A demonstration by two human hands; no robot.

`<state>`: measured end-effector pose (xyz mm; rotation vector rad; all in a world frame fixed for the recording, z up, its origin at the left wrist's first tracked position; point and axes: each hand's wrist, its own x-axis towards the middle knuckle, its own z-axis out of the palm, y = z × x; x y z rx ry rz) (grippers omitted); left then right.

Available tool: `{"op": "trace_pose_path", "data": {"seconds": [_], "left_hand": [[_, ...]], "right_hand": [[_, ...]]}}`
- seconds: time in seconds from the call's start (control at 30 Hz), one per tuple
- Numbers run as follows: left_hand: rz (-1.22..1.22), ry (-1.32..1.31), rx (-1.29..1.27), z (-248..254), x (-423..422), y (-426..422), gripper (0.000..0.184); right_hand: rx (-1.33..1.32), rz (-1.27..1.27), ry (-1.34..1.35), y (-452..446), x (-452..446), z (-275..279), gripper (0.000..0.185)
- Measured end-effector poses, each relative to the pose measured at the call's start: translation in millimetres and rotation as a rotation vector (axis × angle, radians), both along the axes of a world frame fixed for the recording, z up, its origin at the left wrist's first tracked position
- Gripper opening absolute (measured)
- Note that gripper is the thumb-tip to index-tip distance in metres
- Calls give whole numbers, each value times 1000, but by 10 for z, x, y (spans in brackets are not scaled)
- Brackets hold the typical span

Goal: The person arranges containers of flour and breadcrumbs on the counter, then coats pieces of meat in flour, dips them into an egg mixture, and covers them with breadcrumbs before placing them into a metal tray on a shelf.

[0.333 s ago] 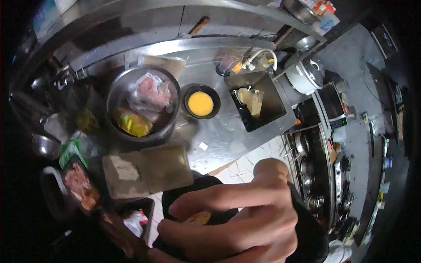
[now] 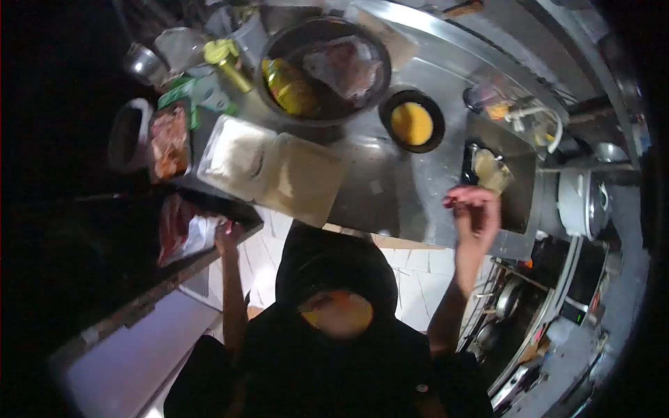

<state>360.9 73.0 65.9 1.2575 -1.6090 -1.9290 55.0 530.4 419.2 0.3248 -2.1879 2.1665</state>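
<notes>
My right hand (image 2: 479, 214) is raised over the front edge of the steel sink (image 2: 519, 202). Its fingers curl towards the thumb, and a small dark red spot shows at the fingertips; I cannot make out what it is. Low on the left, my left hand (image 2: 226, 238) is at the corner of a dark open drawer or tray (image 2: 252, 217), beside a white and red plastic bag (image 2: 191, 233). Its fingers are too small and blurred to tell whether they grip the bag or the edge.
On the steel counter (image 2: 369, 184) stand a large metal bowl (image 2: 380, 52) with bagged meat and a yellow packet, a dark bowl (image 2: 437, 104) of yellow liquid, and two pale rectangular trays (image 2: 306, 177). A meat tray (image 2: 169, 143) stands left. A white pot (image 2: 575, 202) is far right.
A hand that filled the lower foreground close to the camera has moved away. The view has swung and tilted down, so my torso and both arms show now.
</notes>
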Motion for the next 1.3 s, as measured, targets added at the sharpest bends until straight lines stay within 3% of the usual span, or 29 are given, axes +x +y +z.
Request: {"op": "trace_pose_path", "data": {"seconds": [0.03, 0.07, 0.1, 0.17, 0.23, 0.3, 0.33, 0.4, 0.43, 0.5, 0.53, 0.57, 0.6, 0.63, 0.7, 0.77, 0.83, 0.87, 0.9, 0.93, 0.97, 1.0, 1.03, 1.17, 1.23, 1.27, 1.3], "left_hand": [[-2, -16, 22, 179, -31, 248, 48], [-4, -32, 44, 415, -99, 522, 46], [133, 30, 300, 555, -292, 721, 46], [168, 94, 367, 492, -328, 753, 43], [-38, 198, 0, 392, -503, 622, 41], [-185, 31, -121, 406, -840, 349, 31], [-229, -25, -162, 412, -987, 255, 27], [-18, 62, 164, 329, -1185, 184, 37], [-17, 75, 163, 289, -1215, 149, 37], [25, 68, 124, 78, -1263, 74, 27], [-97, 15, -138, -22, -1249, 44, 23], [-181, -46, -411, -99, -1245, 24, 19], [-104, -10, -162, 108, -1309, 160, 15], [-23, 27, 87, 215, -1378, 236, 11], [12, -12, 106, 111, -1446, 272, 13], [-153, 92, 119, 49, -1452, 361, 18], [65, 94, 253, -292, -1401, 582, 38], [-18, -34, 232, -596, -1277, 616, 36], [-96, -139, 153, -227, -1259, 717, 32], [-74, -99, 252, 287, -1352, 887, 28], [-127, 5, 245, 151, -1245, 968, 30], [-177, -72, 222, 287, -1272, 1024, 30], [-235, -148, 200, 429, -1306, 1089, 31], [-360, -269, 214, 344, -1330, 1383, 34], [-299, -203, 493, 647, -1450, 1590, 44], [-307, -197, 490, 641, -1500, 1670, 44], [-357, -160, 539, 621, -1490, 1747, 42]], "right_hand": [[41, 49, -138, 115, 53, -399, 12], [4, 140, -101, 254, 148, -946, 14], [-19, 219, -43, 367, 186, -1475, 17], [286, 245, -437, 275, 446, -2114, 19], [600, 329, -245, 8, 672, -3287, 24], [549, 542, -662, -560, 514, -2690, 30], [554, 551, -660, -714, 505, -2718, 30], [294, 537, -655, -986, 463, -2861, 35], [297, 537, -642, -1039, 448, -2926, 35], [580, 449, -175, -1132, 431, -3056, 32], [585, 440, -175, -1137, 420, -3084, 32], [656, 491, 142, -1105, 395, -3104, 31], [726, 545, 459, -1042, 377, -3113, 32], [744, 548, 459, -1015, 341, -3096, 32], [773, 424, -334, -991, 321, -2984, 32], [733, 365, -267, -804, 438, -2819, 29], [457, 219, -487, -734, 517, -2612, 27], [231, 109, -789, -681, 581, -2537, 29], [-50, 205, -747, -337, 648, -2809, 30], [155, 184, -686, -349, 700, -2417, 24], [136, 175, -745, -110, 763, -2446, 23], [336, 170, -736, 28, 831, -2324, 26], [346, 155, -748, 145, 909, -2230, 26], [223, -77, -797, 566, 1147, -1921, 25], [165, -89, -772, 854, 1180, -1851, 26], [159, -96, -761, 1040, 1174, -1924, 39], [152, -96, -761, 1233, 1170, -1965, 39]]}}
